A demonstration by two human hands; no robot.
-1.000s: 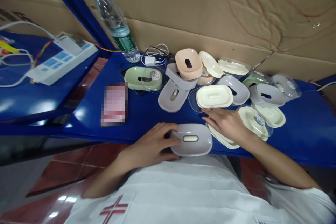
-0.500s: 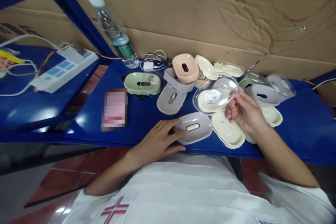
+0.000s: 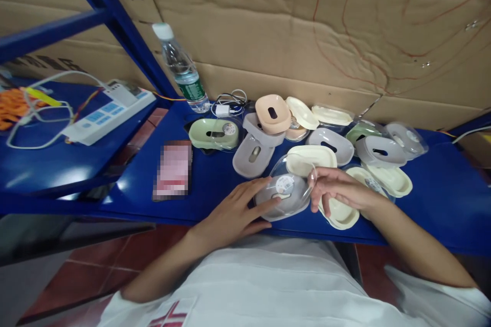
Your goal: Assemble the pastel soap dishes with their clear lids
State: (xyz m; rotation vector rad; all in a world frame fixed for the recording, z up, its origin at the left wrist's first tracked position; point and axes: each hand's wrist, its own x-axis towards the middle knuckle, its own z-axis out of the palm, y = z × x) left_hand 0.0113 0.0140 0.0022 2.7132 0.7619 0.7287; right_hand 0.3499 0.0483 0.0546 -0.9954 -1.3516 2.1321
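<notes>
A clear plastic lid [image 3: 286, 168] with a round label is tilted over a grey oval dish [image 3: 293, 208] at the table's front edge. My right hand [image 3: 341, 189] pinches the lid's right rim. Spread fingers of my left hand [image 3: 241, 207] rest at the dish's left side, one fingertip over the dish. Cream dishes [image 3: 341, 214] lie beneath and beside my right hand, and another cream dish [image 3: 320, 156] sits just behind the lid.
Grey, green and peach dishes [image 3: 273, 112] crowd the blue table's back. A water bottle [image 3: 187, 79], charger [image 3: 223, 111] and blurred pink item [image 3: 173, 169] are to the left. A power strip [image 3: 109, 115] lies on the far-left blue surface.
My right hand has brought the clear lid left and toward me, from above the cream dish to over the grey dish. My left hand stays beside the grey dish. The view has shifted slightly.
</notes>
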